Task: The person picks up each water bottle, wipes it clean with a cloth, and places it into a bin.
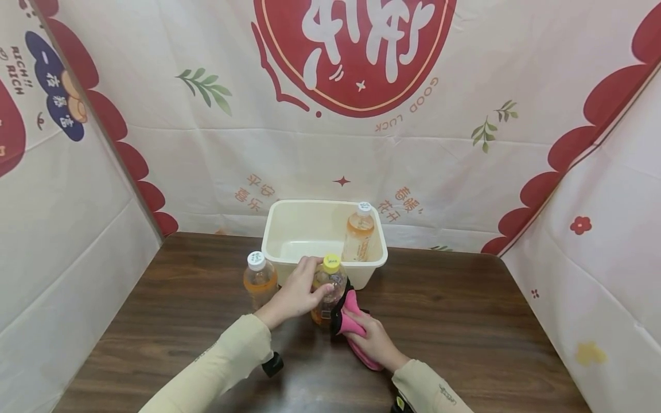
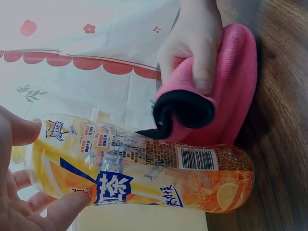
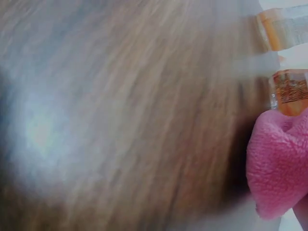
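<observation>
My left hand [image 1: 296, 291] grips a clear plastic drink bottle [image 2: 139, 168] with a yellow cap and a yellow-orange label, around its upper part. The bottle stands on the table in front of a cream plastic bin. Bunched in my right hand [image 1: 376, 343] is a pink fluffy cloth [image 2: 236, 86] with black trim, held against the bottle's right side. Just left of the left hand stands a white-capped bottle [image 1: 260, 281], partly covered by that hand. In the right wrist view, the pink cloth [image 3: 276, 163] sits at the right edge beside the gripped bottle's base [image 3: 292, 91].
The cream bin [image 1: 289, 226] stands at the table's back edge, against the printed cloth backdrop [image 1: 206, 155]. Inside it, at the right, another white-capped bottle [image 1: 359, 232] stands upright. Brown wood-grain table [image 1: 465, 321] extends to both sides, with fabric walls left and right.
</observation>
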Demonstrator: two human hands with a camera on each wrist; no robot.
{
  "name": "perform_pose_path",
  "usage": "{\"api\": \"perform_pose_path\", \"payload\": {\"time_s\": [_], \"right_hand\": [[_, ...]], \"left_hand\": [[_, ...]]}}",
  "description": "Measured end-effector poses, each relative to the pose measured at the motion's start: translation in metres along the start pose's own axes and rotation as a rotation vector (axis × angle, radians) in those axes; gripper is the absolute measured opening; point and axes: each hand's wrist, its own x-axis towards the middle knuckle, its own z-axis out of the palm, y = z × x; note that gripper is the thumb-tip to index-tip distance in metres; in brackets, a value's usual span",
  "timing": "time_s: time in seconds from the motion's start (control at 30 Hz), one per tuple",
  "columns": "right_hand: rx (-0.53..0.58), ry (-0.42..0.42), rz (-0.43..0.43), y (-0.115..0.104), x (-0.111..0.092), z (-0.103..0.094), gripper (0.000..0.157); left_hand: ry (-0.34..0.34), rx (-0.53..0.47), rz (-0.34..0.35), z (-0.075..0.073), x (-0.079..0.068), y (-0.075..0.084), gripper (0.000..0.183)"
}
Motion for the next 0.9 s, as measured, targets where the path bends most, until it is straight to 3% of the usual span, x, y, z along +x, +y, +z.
{"api": "perform_pose_path", "payload": {"time_s": [0.23, 0.43, 0.6, 0.8, 0.9], "right_hand": [[0.045, 0.071, -0.017, -0.033, 0.009, -0.013, 0.036], [0.081, 0.105, 0.033, -0.062, 0.013, -0.029, 0.030], [0.102, 0.170, 0.008, -0.070, 0.013, -0.037, 0.029], [0.103, 0.214, -0.021, -0.072, 0.011, -0.046, 0.031], [0.110, 0.229, -0.031, -0.072, 0.010, -0.049, 0.032]], "left_hand": [[-0.001, 0.001, -0.005, 0.000, 0.000, -0.001, 0.053], [-0.021, -0.020, -0.019, -0.002, 0.001, 0.001, 0.053], [-0.029, -0.062, -0.044, -0.001, 0.002, 0.004, 0.054], [-0.011, -0.107, -0.140, 0.005, 0.009, 0.009, 0.069], [0.001, -0.121, -0.140, 0.006, 0.011, 0.011, 0.069]]}}
